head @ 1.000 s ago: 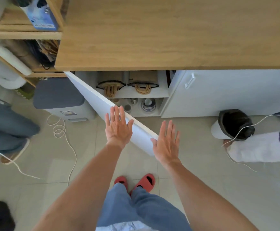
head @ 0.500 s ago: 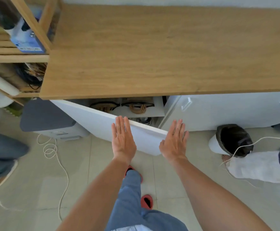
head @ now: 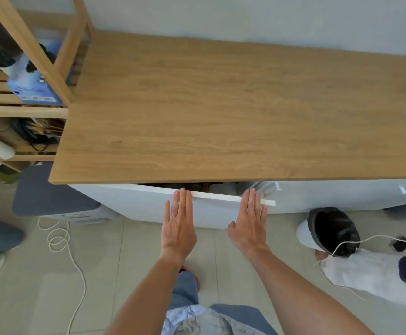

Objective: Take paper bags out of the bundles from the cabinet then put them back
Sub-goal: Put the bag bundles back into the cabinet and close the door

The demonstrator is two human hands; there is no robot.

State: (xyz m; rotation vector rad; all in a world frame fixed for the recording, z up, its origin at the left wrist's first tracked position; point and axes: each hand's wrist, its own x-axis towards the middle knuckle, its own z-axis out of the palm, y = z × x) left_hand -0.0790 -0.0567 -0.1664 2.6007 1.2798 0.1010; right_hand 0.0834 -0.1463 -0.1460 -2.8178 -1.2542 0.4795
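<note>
Against the white cabinet door (head: 211, 211) both palms lay flat, fingers straight and together, gripping nothing. The left hand (head: 179, 227) sat just left of the right hand (head: 249, 224), fingertips of both reaching the door's top edge. Just beyond those fingertips, in the narrow dark gap under the wooden countertop (head: 221, 112), a brown sliver of the paper bags (head: 205, 186) showed, barely visible.

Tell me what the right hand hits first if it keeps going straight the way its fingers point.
The right hand lies flat against the white cabinet door, so it already meets that. Past the door's top edge, probably the underside of the wooden countertop; depth is unclear.
</note>
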